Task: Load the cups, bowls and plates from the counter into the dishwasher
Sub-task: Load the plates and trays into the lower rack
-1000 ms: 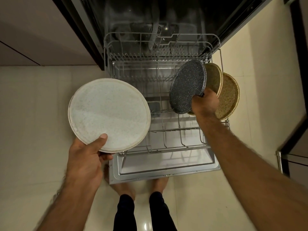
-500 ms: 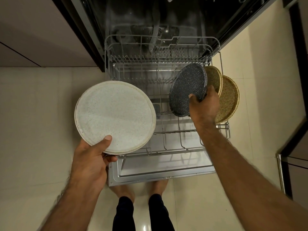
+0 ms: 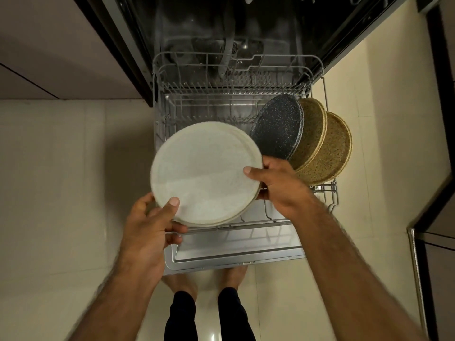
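Single head view, wide-angle, facing steeply down, close over dishwasher rack (image 3: 197, 89).

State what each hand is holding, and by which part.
Both hold the white plate by its rim: left hand at the near edge, right hand at the right edge.

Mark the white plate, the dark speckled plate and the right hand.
white plate (image 3: 204, 173): head view, middle of its upturned face.
dark speckled plate (image 3: 278, 126): head view, middle of its visible face.
right hand (image 3: 283, 185): head view, back of the hand.
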The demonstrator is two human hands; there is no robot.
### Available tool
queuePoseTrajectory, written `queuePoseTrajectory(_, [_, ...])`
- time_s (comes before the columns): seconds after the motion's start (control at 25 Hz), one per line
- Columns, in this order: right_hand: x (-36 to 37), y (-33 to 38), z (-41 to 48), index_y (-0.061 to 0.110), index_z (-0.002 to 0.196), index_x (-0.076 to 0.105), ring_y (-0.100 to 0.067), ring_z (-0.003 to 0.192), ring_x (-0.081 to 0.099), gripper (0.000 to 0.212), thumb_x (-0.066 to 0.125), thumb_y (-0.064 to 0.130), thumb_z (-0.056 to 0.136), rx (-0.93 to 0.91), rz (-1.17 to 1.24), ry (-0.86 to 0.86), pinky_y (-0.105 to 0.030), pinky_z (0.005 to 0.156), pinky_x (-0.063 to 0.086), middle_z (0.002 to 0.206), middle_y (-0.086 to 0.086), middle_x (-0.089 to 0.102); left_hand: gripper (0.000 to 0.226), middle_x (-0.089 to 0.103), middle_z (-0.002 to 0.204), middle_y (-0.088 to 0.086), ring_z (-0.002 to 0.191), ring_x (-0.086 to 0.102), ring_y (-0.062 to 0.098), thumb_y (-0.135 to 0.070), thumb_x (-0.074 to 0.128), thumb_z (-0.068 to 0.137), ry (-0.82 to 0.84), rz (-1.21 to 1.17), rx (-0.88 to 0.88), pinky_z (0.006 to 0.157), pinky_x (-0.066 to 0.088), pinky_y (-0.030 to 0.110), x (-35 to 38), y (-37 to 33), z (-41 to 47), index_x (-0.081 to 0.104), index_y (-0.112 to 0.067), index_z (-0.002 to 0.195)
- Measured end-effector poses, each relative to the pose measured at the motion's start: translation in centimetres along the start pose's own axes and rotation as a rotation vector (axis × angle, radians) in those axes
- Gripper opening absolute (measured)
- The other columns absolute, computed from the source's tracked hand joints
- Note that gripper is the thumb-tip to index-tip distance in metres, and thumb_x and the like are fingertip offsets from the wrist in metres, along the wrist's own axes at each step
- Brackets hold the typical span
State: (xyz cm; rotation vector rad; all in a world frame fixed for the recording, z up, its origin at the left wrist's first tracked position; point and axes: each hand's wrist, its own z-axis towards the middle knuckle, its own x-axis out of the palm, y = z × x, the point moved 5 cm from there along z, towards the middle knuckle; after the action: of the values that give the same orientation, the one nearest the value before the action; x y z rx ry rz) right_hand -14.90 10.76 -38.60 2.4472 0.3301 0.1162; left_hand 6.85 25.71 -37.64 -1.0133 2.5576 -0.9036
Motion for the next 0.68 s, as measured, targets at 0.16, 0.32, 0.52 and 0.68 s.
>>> queuePoseTrajectory(0.16, [-2.6, 1.6, 0.3, 0.019, 0.111, 0.067, -0.022, 0.098, 0.070, 0.025, 0.069, 0.011, 0.088, -0.256, -0.119, -0.354, -0.046, 0.072, 0.064, 0.100, 0.001, 0.073, 0.052, 0.071, 0.112, 0.012, 0.068, 0.066, 0.026, -0.026, 0.070, 0.095, -0.012, -0.015, -0.026, 0.051, 0.050, 0.033, -0.4, 0.5, 0.2, 0.049, -0.022, 0.141])
queuePoseTrajectory(0.32, [-3.4, 3.0, 0.7, 0.015, 0.119, 0.064, -0.018, 0.094, 0.071, 0.033, 0.065, 0.016, 0.086, -0.395, -0.438, -0.610, -0.041, 0.076, 0.064, 0.100, 0.003, 0.073, 0.048, 0.073, 0.102, 0.011, 0.067, 0.067, 0.026, -0.024, 0.069, 0.096, -0.007, -0.014, -0.031, 0.053, 0.051, 0.034, -0.9, 0.9, 0.2, 0.051, -0.021, 0.141])
queuePoseTrajectory(0.52, [-2.0, 3.0, 3.1, 0.014, 0.133, 0.059, -0.027, 0.105, 0.070, 0.045, 0.063, 0.013, 0.088, -0.450, -0.632, -0.652, -0.043, 0.082, 0.062, 0.118, -0.008, 0.071, 0.040, 0.074, 0.103, 0.014, 0.066, 0.067, 0.026, -0.023, 0.068, 0.096, -0.008, -0.011, -0.047, 0.053, 0.051, 0.034, -1.3, 1.3, 0.2, 0.055, -0.022, 0.134])
queuePoseTrajectory(0.68, [-1.2, 2.1, 4.8, 0.012, 0.137, 0.056, -0.032, 0.112, 0.068, 0.048, 0.066, 0.012, 0.090, -0.409, -0.681, -0.631, -0.048, 0.086, 0.060, 0.125, -0.011, 0.068, 0.039, 0.074, 0.103, 0.014, 0.065, 0.067, 0.025, -0.023, 0.068, 0.096, -0.009, -0.002, -0.046, 0.055, 0.051, 0.034, -1.4, 1.4, 0.1, 0.056, -0.021, 0.133])
